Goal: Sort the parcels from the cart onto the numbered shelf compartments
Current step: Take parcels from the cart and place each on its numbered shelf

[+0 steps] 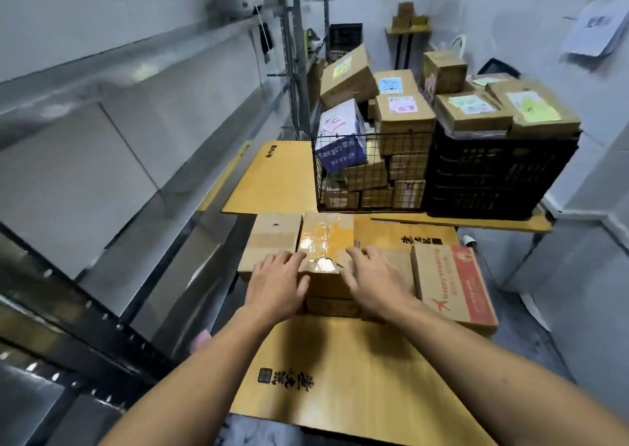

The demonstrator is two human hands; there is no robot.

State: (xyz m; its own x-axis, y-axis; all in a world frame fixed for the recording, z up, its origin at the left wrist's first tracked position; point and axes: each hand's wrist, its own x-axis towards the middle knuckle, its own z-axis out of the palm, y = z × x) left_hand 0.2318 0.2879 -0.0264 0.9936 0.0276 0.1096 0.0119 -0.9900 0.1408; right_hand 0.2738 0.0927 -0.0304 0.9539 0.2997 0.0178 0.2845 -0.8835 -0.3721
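Both forearms are reaching forward over a flat yellow cardboard sheet printed with black characters. The left hand is pressing its spread fingers against the left side of a small taped box, and the right hand is doing the same on the right side, so the two hands are clasping the box between them. The box is sitting on top of other low boxes; a plain brown box is lying just beside it on the left, and a red-printed box is lying near it on the right. Beyond them, a wire basket is standing packed with labelled parcels, with a tilted box lying on top. A black crate is touching the basket's right side and is carrying more labelled parcels. Metal shelving is running along the left wall, with a headset resting on its upper shelf.
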